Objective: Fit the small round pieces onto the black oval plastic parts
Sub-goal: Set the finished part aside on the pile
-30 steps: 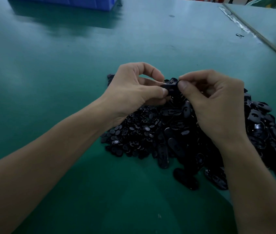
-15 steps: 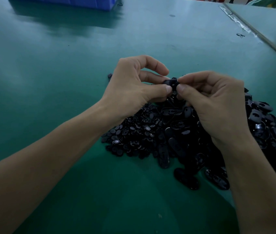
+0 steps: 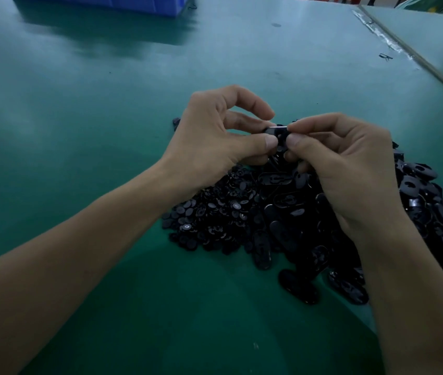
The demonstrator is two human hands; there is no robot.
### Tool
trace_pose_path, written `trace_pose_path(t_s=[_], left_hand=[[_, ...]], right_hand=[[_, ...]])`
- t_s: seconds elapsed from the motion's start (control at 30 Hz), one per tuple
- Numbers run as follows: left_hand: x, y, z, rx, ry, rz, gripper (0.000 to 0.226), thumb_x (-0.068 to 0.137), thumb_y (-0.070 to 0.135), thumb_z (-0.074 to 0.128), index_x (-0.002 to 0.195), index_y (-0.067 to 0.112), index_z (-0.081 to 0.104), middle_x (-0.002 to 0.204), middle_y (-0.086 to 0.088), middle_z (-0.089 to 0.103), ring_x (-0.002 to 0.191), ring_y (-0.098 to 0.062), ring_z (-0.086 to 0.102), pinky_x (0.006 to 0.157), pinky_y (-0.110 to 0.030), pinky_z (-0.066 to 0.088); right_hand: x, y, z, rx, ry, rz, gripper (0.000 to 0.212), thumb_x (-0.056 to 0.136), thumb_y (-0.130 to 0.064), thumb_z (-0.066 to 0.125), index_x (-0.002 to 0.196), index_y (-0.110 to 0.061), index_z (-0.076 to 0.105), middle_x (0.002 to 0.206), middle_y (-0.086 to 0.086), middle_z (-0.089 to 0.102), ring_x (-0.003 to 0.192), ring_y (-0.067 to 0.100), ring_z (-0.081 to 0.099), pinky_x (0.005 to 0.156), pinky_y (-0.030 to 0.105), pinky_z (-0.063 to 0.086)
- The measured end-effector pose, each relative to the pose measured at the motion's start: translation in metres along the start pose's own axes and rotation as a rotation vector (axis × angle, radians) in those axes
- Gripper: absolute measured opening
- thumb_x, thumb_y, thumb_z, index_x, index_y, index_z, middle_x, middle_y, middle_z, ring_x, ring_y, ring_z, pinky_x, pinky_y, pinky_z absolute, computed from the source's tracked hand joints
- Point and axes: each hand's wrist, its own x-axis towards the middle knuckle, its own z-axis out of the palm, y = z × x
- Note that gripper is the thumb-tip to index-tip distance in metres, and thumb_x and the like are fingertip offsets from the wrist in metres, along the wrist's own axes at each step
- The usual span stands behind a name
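- A matte green table top (image 3: 93, 136) fills the view under dim light. At the far right a second green surface (image 3: 437, 33) meets it along a pale seam (image 3: 393, 47).
- The left hand (image 3: 215, 139) and right hand (image 3: 345, 169) are raised together above the middle of the table, their thumb tips nearly touching.
- Between them is one black oval plastic part (image 3: 280, 132), glossy, with a bright glint along its upper edge. Each hand pinches one end of it between the thumb and a finger.
- The fingers hide most of that part, so it cannot be told whether a round piece is also in the grip.
- Just below the hands lies a heap of loose oval parts (image 3: 290, 201). They are flat black plates with rounded ends, and several show a cut-out in the face. There are far too many to count, and the heap runs on to the right past the right wrist.
- Against the left side of that heap sits a spread of small round black pieces (image 3: 209, 215). They are button-like discs, a few with a pale spot at the centre, and again too many to count.
- One blue plastic crate (image 3: 133, 4) stands at the far edge, cut off by the frame.
- One small dark scrap (image 3: 385, 56) lies near the seam.
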Motion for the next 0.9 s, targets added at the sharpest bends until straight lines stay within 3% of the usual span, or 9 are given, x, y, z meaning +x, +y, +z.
trace_pose_path(t_s=[0.2,0.43,0.57,0.73,0.9], left_hand=[[0.0027,0.0007,-0.0036,-0.141,-0.046,-0.082,0.027,0.082,-0.016,0.067,0.092,0.010,0.064,0.088,-0.015,0.073,0.074,-0.023,0.074,0.066,-0.025,0.059],[0.0051,-0.0018,-0.0060,-0.158,-0.020,-0.100,0.026,0.084,-0.015,0.066,0.092,0.009,0.063,0.085,-0.013,0.075,0.075,-0.023,0.075,0.064,-0.024,0.059],[0.0053,-0.0037,-0.0068,-0.127,0.007,-0.104,0.026,0.083,-0.015,0.066,0.091,0.009,0.064,0.082,-0.013,0.075,0.074,-0.024,0.075,0.063,-0.024,0.059],[0.0049,-0.0035,-0.0073,-0.086,0.020,-0.108,0.025,0.083,-0.015,0.066,0.090,0.009,0.064,0.081,-0.012,0.075,0.074,-0.024,0.075,0.063,-0.026,0.059],[0.0036,-0.0003,-0.0050,-0.033,0.025,-0.072,0.024,0.083,-0.015,0.067,0.088,0.009,0.064,0.079,-0.010,0.074,0.071,-0.021,0.075,0.061,-0.025,0.059]], right_hand=[[0.0022,-0.0037,-0.0043,0.263,-0.025,0.202,0.018,0.089,0.001,0.067,0.085,-0.015,0.074,0.068,0.001,0.070,0.061,0.009,0.062,0.056,0.017,0.046],[0.0044,-0.0041,-0.0060,0.367,-0.089,0.252,0.025,0.094,0.002,0.055,0.096,-0.013,0.075,0.068,-0.002,0.063,0.064,0.007,0.055,0.057,0.016,0.044],[0.0034,-0.0008,-0.0049,0.267,-0.115,0.208,0.027,0.096,0.002,0.054,0.092,-0.016,0.074,0.068,-0.006,0.062,0.065,0.006,0.054,0.060,0.017,0.044],[0.0043,0.0029,-0.0039,0.151,-0.110,0.146,0.012,0.085,-0.013,0.061,0.085,-0.021,0.070,0.067,-0.009,0.064,0.065,0.006,0.057,0.060,0.018,0.046],[0.0025,0.0041,-0.0041,-0.078,-0.082,-0.009,0.026,0.094,-0.004,0.064,0.089,-0.028,0.075,0.069,-0.011,0.066,0.068,0.003,0.061,0.062,0.015,0.048]])
